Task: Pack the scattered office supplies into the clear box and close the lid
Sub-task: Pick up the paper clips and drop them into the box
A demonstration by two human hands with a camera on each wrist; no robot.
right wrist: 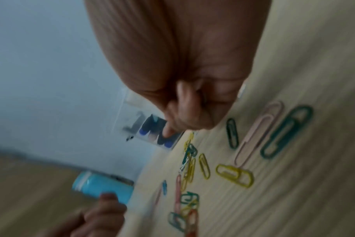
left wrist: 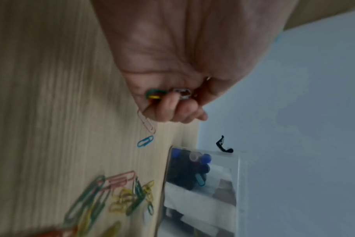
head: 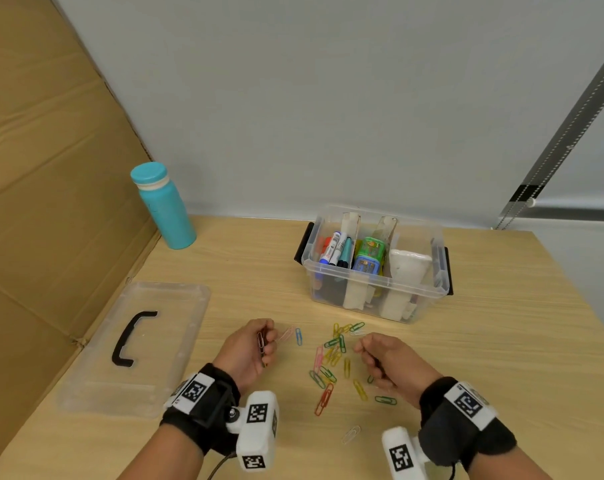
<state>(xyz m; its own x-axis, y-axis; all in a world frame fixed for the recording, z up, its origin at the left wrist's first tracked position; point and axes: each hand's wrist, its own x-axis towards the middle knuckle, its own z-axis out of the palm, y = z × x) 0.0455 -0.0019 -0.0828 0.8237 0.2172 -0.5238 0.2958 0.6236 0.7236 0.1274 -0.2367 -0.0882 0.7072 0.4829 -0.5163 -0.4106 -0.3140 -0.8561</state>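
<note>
Table [head: 501, 341]: the whole job is carried on it; both hands are worked low over its near middle, so that flat clips can be picked straight off the wood.

Lid [head: 134, 344]: it is laid flat beyond the left hand's outer side, handle up, well apart from the box; it is judged to be parked there so the opening stays free until packing is finished.

Clear box [head: 375, 282]: it is stood open just ahead of the right hand, with markers and other supplies already sorted between its dividers; it is kept near, presumably so that gathered handfuls are carried only a short way.

Bottle [head: 163, 206]: it is stood upright far ahead of the left hand, out of the working area.

Left hand [head: 248, 351]: its fingers are curled round a small bunch of clips, green, yellow and silver ends being seen in the wrist view; a pink clip [head: 286, 334] is touched at the fingertips, seemingly being added.

Right hand [head: 387, 362]: its fingers are curled in; whether clips are held inside cannot be told.

Paper clips [head: 331, 362]: they are scattered between the two hands and in front of the box, still to be gathered, so the task is judged well short of lid closing.
</note>
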